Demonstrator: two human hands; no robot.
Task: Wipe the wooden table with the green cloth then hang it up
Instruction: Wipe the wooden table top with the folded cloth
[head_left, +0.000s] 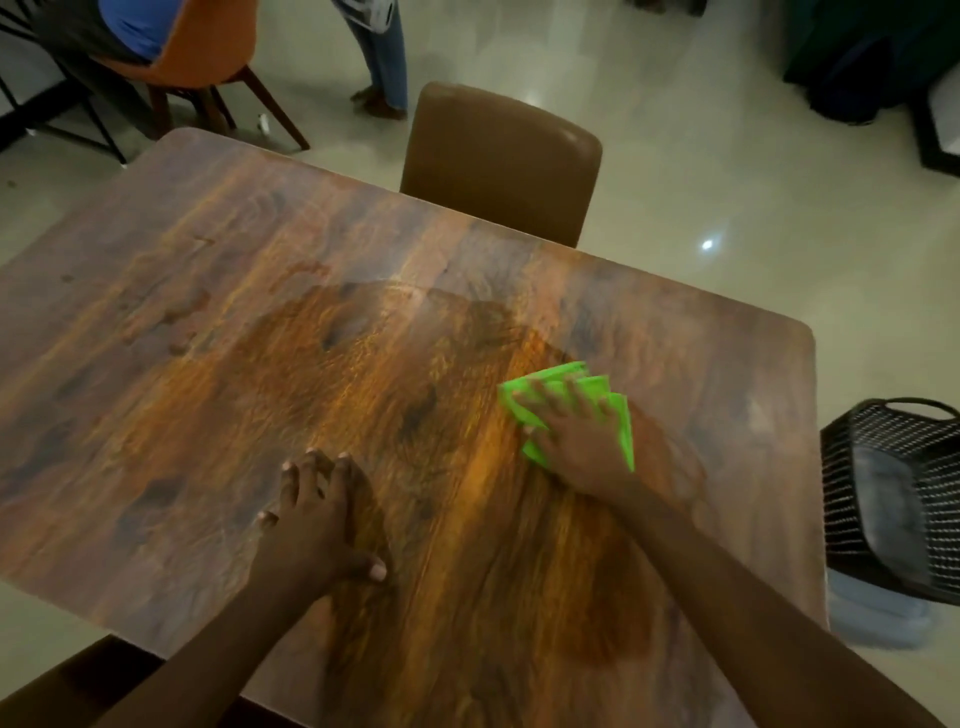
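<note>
The wooden table fills most of the view, with a darker wet-looking patch across its middle. A bright green cloth, folded, lies flat on the table's right half. My right hand presses down on the cloth with fingers spread over it, pointing to the upper left. My left hand rests flat on the bare wood near the front centre, fingers together, holding nothing.
A brown chair stands at the table's far edge. A black mesh basket sits on the floor to the right. An orange chair and a standing person's legs are at the back left.
</note>
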